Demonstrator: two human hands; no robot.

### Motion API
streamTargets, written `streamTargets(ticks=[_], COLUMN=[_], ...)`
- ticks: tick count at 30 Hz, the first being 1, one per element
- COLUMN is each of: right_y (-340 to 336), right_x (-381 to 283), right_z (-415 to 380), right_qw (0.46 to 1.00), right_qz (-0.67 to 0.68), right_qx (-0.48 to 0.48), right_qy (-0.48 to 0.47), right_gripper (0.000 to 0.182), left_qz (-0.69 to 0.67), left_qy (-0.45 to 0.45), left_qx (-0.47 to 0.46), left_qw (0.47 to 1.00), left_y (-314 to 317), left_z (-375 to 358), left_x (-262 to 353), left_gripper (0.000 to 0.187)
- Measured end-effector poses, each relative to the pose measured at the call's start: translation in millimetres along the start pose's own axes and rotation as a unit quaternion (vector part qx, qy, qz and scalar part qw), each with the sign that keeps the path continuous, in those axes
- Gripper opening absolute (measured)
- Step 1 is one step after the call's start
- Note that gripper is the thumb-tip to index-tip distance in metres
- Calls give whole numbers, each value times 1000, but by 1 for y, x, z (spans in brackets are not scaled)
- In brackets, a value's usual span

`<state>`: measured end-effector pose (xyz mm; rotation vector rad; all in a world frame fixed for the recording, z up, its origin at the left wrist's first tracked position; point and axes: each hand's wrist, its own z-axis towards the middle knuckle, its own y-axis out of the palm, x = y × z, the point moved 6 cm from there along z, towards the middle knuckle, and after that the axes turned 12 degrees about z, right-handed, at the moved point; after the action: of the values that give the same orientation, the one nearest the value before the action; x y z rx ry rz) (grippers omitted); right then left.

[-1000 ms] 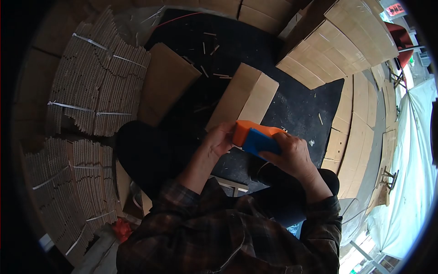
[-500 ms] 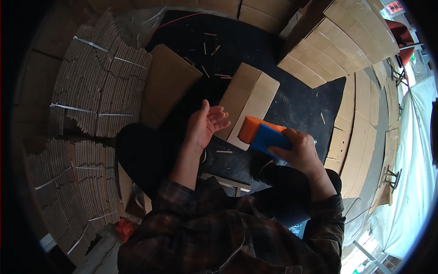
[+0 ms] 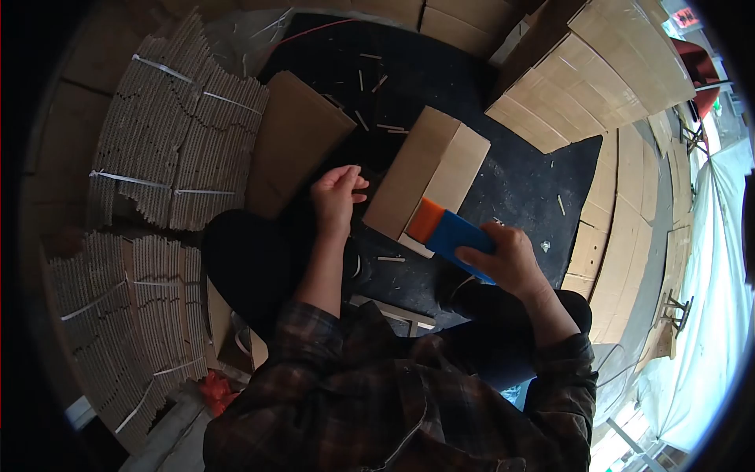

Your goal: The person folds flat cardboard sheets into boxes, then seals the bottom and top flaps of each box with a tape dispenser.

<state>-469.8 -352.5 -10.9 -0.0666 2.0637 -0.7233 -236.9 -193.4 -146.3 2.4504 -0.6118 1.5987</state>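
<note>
1. Tool [image 3: 464, 244], orange and blue, head view: turned since the earlier frame. Blue side now shows broadly, orange mostly just at the far end. That end now overlaps the near end of the carton [image 3: 425, 173] in view; before, it sat a bit right of it. Can't tell if it actually touches.
2. Left hand [image 3: 333, 203]: was palm up, fingers spread. Now raised slightly, fingers loosely curled in toward the thumb, partly open. No object visible in it. Off the tool, left of the carton; a second ago it was at the orange end.
3. Right hand [image 3: 510, 258]: still closed on the tool, thumb over the blue side, other fingers wrapped round the far edge. Fingertips partly hidden.
4. Tool vs fingers: blue part inside the right hand's grip, orange end sticking out up-left, away from the palm. Well apart from the left fingers.
5. Carton: closed, lying on the black mat [image 3: 531, 185], same place as before bar a small view shift. Flat cardboard sheet [image 3: 295, 141] to its left, strapped cardboard stack [image 3: 177, 130] beyond that. Small strip [image 3: 391, 259] on the mat just below the carton's near end.
</note>
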Motion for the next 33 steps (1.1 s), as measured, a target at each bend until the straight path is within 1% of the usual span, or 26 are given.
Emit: streamTargets(ticks=[1, 2, 3, 5, 7, 8, 9, 12, 15, 19, 20, 22, 24, 26, 27, 28, 30, 31, 33], right_y=[2, 3, 4, 10, 11, 11, 11, 13, 16, 16, 19, 27, 30, 31, 30, 29, 31, 33, 32], right_x=[0, 3, 7, 13, 12, 12, 13, 13, 18, 16, 20, 30, 34, 34, 35, 34, 36, 38, 41], right_z=[1, 4, 6, 10, 14, 17, 19, 24, 29, 35, 38, 41, 47, 49, 50, 51, 49, 49, 49], right_qw=[1000, 999, 997, 998, 998, 997, 995, 993, 991, 991, 987, 983, 985, 982, 980, 980, 982, 982, 984], right_qz=[2, -12, -28, -32, -36, -42, -48, -60, -78, -72, -84, -95, -116, -117, -119, -122, -115, -120, -100], right_qx=[0, -4, -6, 1, 5, -5, -17, -23, -25, -30, -37, -44, -21, -32, -40, -41, -23, -27, -13], right_qy=[2, 35, 68, 56, 44, 68, 91, 98, 105, 113, 130, 151, 128, 143, 156, 154, 148, 144, 146], right_gripper=[36, 36, 37, 39, 40, 42, 43, 44, 45, 47, 49, 51, 54, 55, 56, 56, 55, 55, 52], left_qz=[56, 111, 111, 167, 142, 118, 119, 131, 111, 142, 160, 175, 187, 219, 103, 100, -28, -32, -86], left_qy=[8, 18, 19, 91, 78, 66, 66, 68, 53, 43, 44, 38, 34, -19, -95, -95, -209, -209, -247], left_qx=[-3, -7, -9, 31, 30, 31, 31, 27, 26, 22, 25, 21, 19, -15, -62, -60, -95, -90, -185], left_qw=[998, 994, 994, 981, 986, 990, 990, 989, 992, 989, 986, 984, 982, 975, 988, 989, 973, 973, 947], left_y=[1, 4, 6, 4, 2, 0, -2, -1, -4, 0, 0, 3, 10, 17, 23, 24, 32, 31, 42], left_z=[1, 2, 6, 13, 17, 20, 22, 31, 37, 38, 38, 44, 51, 58, 56, 56, 46, 46, 42], left_x=[-1, -1, -7, -9, -11, -13, -16, -27, -39, -43, -45, -64, -86, -116, -126, -126, -139, -137, -137], left_gripper=[16, 17, 17, 20, 20, 20, 20, 19, 17, 18, 18, 18, 18, 18, 18, 18, 20, 20, 21])
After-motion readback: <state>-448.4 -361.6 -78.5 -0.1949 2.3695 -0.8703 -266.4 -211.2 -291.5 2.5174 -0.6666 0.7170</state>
